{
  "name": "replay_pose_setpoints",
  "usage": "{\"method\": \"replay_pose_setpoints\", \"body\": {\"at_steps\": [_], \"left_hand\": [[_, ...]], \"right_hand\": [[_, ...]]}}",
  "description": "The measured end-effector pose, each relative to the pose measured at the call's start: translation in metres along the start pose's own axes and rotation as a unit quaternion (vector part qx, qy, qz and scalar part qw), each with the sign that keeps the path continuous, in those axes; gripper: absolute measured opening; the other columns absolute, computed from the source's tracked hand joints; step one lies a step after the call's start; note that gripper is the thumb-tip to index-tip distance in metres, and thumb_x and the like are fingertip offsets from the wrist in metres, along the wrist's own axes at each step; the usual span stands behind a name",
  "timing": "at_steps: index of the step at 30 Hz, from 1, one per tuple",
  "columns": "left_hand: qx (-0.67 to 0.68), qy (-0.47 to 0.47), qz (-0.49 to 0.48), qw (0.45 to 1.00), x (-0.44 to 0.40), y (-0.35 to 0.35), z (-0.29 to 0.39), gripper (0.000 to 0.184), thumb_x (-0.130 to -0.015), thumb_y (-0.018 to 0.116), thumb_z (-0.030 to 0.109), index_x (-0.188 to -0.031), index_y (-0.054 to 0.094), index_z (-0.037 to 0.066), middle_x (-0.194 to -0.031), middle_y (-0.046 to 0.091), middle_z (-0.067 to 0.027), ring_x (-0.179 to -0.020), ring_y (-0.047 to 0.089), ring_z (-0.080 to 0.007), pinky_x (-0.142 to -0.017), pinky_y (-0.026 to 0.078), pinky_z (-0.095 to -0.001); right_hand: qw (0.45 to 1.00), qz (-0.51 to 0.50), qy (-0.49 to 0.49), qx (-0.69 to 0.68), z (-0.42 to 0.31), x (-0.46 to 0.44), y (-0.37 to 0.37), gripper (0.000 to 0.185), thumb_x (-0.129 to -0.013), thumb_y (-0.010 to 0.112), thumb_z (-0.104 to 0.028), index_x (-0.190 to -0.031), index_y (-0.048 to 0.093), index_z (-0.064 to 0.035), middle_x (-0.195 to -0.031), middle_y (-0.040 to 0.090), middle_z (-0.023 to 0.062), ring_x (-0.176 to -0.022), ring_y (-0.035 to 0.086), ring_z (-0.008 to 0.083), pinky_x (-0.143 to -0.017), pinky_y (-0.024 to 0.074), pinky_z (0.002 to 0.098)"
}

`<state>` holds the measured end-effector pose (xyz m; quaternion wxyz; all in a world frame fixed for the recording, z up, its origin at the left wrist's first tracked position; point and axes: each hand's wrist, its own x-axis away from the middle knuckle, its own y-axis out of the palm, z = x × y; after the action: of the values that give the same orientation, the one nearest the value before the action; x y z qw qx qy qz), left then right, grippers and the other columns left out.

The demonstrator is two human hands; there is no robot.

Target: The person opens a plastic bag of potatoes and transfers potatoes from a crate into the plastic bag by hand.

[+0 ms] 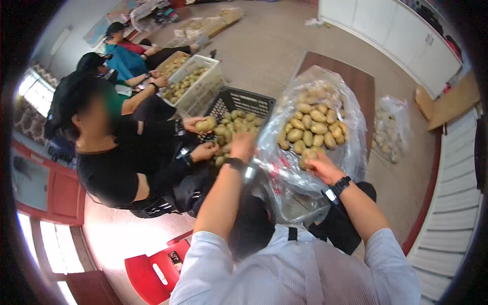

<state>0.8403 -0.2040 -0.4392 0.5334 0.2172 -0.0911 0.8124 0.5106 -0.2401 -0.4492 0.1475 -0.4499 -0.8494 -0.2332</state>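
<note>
My right hand (326, 169) is closed around a kiwifruit (308, 156) at the near edge of a heap of brownish kiwifruit (317, 122). The heap lies in a clear plastic bag (351, 152) spread open in front of me. My left hand (243, 145) is over the near right part of a black plastic crate (249, 96) that holds greener kiwifruit (239, 119). Motion blurs its fingers, and whether anything is in them is hidden.
Beside me on the left, a person in black (117, 168) holds kiwifruit over the same crate. Beyond are a white crate (203, 91) of kiwifruit and two more seated people. A clear bag (391, 127) lies right; a red stool (152, 274) stands at lower left.
</note>
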Motion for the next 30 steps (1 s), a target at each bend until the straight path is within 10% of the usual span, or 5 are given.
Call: {"method": "replay_pose_setpoints", "body": {"at_steps": [14, 22, 24, 28, 30], "left_hand": [[0.059, -0.147, -0.311, 0.937, 0.031, 0.061, 0.008, 0.043, -0.096, 0.052, 0.048, -0.114, 0.056, 0.009, -0.088, 0.067, -0.0122, -0.06, 0.066, -0.0223, -0.05, 0.055, -0.0329], [0.168, -0.059, -0.079, 0.981, -0.008, 0.025, -0.006, 0.046, -0.092, 0.06, 0.045, -0.116, 0.053, 0.007, -0.102, 0.063, -0.0137, -0.079, 0.066, -0.029, -0.063, 0.056, -0.039], [-0.419, 0.425, 0.067, 0.8, -0.019, -0.009, -0.034, 0.036, -0.097, 0.053, 0.036, -0.111, 0.055, 0.003, -0.097, 0.063, -0.0113, -0.078, 0.064, -0.0271, -0.062, 0.056, -0.0376], [-0.681, 0.183, 0.083, 0.705, -0.001, -0.023, -0.002, 0.046, -0.088, 0.067, 0.037, -0.114, 0.056, 0.0, -0.096, 0.066, -0.019, -0.085, 0.066, -0.032, -0.068, 0.053, -0.0427], [-0.111, 0.088, 0.098, 0.985, -0.04, -0.051, -0.045, 0.026, -0.094, 0.06, 0.024, -0.103, 0.055, 0.001, -0.081, 0.061, -0.01, -0.078, 0.067, -0.0253, -0.059, 0.053, -0.0368]], "right_hand": [[0.923, 0.082, -0.222, 0.304, -0.012, -0.033, 0.066, 0.045, -0.096, 0.055, -0.04, -0.106, 0.056, 0.0037, -0.089, 0.065, 0.0177, -0.079, 0.063, 0.0305, -0.07, 0.0487, 0.0399], [0.786, 0.197, -0.223, 0.541, -0.002, 0.034, 0.054, 0.056, -0.078, 0.074, -0.044, -0.102, 0.055, 0.0022, -0.093, 0.06, 0.0211, -0.089, 0.06, 0.0388, -0.078, 0.0475, 0.0458], [0.768, 0.196, -0.184, 0.582, 0.009, 0.044, 0.049, 0.06, -0.073, 0.077, -0.047, -0.103, 0.056, 0.0014, -0.099, 0.059, 0.0212, -0.096, 0.059, 0.0387, -0.08, 0.0469, 0.0471], [0.684, 0.214, -0.151, 0.681, 0.04, 0.04, 0.036, 0.056, -0.07, 0.078, -0.042, -0.102, 0.058, -0.0019, -0.105, 0.057, 0.0163, -0.103, 0.057, 0.0331, -0.083, 0.0467, 0.0463], [0.675, 0.25, -0.168, 0.674, 0.054, 0.033, 0.029, 0.047, -0.072, 0.076, -0.037, -0.1, 0.058, -0.0027, -0.102, 0.058, 0.0152, -0.097, 0.059, 0.0327, -0.079, 0.0484, 0.0456]]}}
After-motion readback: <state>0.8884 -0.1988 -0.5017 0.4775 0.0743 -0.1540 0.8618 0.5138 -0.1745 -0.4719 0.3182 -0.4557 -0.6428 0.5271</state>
